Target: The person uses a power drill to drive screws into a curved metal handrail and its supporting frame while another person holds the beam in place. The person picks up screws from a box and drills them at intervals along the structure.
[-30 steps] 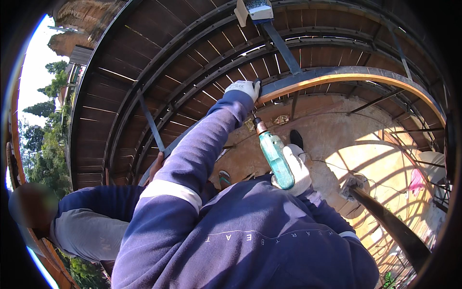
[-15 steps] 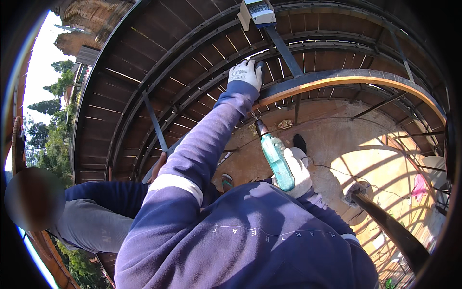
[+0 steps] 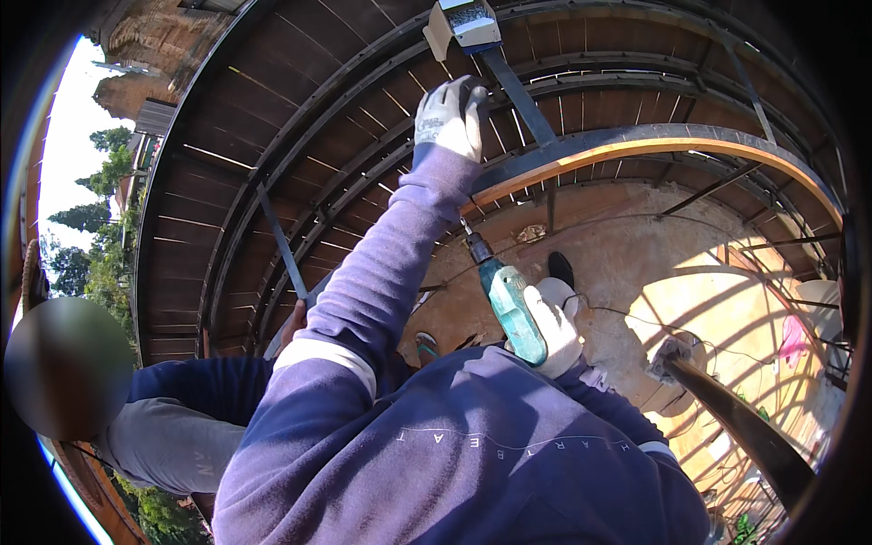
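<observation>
Looks like a between-fasteners step: my read is the left hand [image 3: 450,118] is out for something from the open box [image 3: 472,29] while the right hand [image 3: 561,331] keeps the drill [image 3: 511,313] handy. Left is gloved, extended past the curved beam [image 3: 527,166], fingers bent and fairly close together; its fingertips are turned away, so can't tell if it's pinching anything. It's near the box but apart from it. Box is at the upper end of a steel strut [image 3: 520,95], full of small grey bits, probably screws, too small to confirm. Right is gloved too, wrapped around the drill body. Drill is below the beam, tilted, bit [image 3: 466,223] up toward the beam's wood edge and just beside the left sleeve; can't tell if the tip touches. Next move, I'd judge, calls for a fingertip pick without tipping the box, trigger left alone while the bit is that near the forearm. Also mind the co-worker's hand [image 3: 295,320] by the bar on the left.
</observation>
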### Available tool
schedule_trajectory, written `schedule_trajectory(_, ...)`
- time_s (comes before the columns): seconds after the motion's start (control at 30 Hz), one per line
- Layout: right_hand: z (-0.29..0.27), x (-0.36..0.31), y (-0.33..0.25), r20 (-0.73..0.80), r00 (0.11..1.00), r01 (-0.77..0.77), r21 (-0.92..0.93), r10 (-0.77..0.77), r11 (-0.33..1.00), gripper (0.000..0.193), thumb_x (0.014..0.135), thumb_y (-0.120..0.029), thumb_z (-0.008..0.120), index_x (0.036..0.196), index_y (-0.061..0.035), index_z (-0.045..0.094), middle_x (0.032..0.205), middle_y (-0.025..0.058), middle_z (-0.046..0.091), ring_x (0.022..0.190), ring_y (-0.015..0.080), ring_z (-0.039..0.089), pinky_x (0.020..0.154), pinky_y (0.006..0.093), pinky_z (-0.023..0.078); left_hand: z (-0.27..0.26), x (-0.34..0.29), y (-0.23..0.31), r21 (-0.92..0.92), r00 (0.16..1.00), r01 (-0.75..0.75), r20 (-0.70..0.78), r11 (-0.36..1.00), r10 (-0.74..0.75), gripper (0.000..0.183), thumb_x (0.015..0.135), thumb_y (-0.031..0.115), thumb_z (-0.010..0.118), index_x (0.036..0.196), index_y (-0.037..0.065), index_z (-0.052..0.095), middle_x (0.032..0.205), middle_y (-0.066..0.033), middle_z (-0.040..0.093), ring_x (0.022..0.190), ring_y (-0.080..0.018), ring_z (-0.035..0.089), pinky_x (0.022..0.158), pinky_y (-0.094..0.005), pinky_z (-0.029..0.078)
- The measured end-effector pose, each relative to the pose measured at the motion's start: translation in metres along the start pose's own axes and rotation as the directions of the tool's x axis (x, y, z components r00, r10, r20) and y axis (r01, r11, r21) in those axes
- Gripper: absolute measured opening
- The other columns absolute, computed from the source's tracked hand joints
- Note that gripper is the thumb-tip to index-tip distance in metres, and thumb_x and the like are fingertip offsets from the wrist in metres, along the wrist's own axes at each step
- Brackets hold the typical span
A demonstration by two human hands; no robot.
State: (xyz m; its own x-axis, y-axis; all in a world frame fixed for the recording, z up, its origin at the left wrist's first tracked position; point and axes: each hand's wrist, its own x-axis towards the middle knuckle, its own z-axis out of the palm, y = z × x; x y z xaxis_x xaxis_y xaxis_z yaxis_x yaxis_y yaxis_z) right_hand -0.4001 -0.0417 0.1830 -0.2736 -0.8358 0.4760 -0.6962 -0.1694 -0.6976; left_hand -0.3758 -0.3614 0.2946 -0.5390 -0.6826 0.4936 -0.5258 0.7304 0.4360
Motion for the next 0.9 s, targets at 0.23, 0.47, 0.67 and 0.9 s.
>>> schedule_trajectory(0.23, 0.002, 0.002, 0.001, 0.016, 1.0, 0.01, 0.018, -0.01, 1.0, 0.069, 0.072, -0.03, 0.079, 0.129, 0.004, 0.06, 0.099, 0.0134, 0.07, 0.08, 0.0309, 0.067, 0.077, 0.0417, 0.053, 0.018, -0.012, -0.031, -0.003, 0.996, 0.027, 0.082, 1.0, -0.026, 0.039, 0.101, 0.028, 0.048, 0.13, 0.003, 0.057, 0.125, -0.0238, 0.06, 0.118, -0.0405, 0.057, 0.104, -0.0461, 0.044)
schedule_trajectory(0.47, 0.005, -0.011, 0.0, 0.138, 0.99, 0.035, -0.052, -0.027, 0.998, 0.074, 0.076, -0.031, 0.078, 0.134, 0.008, 0.052, 0.116, 0.0217, 0.063, 0.091, 0.0361, 0.066, 0.082, 0.0434, 0.054, 0.043, -0.059, -0.037, 0.188, 0.951, -0.016, 0.306, 0.982, -0.043, 0.043, 0.099, 0.033, 0.052, 0.128, 0.003, 0.057, 0.125, -0.0227, 0.06, 0.123, -0.0412, 0.053, 0.109, -0.0478, 0.039)
schedule_trajectory(0.67, 0.008, -0.015, 0.012, 0.15, 0.989, -0.001, 0.063, -0.008, 0.998, 0.069, 0.079, -0.029, 0.076, 0.132, 0.0085, 0.054, 0.127, 0.0257, 0.059, 0.096, 0.0384, 0.065, 0.085, 0.0455, 0.055, -0.005, 0.02, -0.007, -0.007, 0.979, -0.2, -0.038, 0.98, 0.2, 0.035, 0.1, 0.025, 0.051, 0.125, 0.002, 0.058, 0.123, -0.0216, 0.06, 0.117, -0.0404, 0.055, 0.105, -0.045, 0.043)
schedule_trajectory(0.9, 0.003, 0.0, -0.004, 0.017, 1.0, 0.011, 0.005, -0.011, 1.0, 0.075, 0.073, -0.036, 0.079, 0.132, 0.0039, 0.058, 0.103, 0.0156, 0.069, 0.079, 0.0309, 0.067, 0.075, 0.0419, 0.055, 0.045, -0.055, -0.023, 0.2, 0.972, -0.197, 0.166, 0.96, 0.165, 0.05, 0.093, 0.027, 0.061, 0.137, 0.006, 0.051, 0.139, -0.0205, 0.053, 0.134, -0.0387, 0.046, 0.118, -0.0467, 0.03)
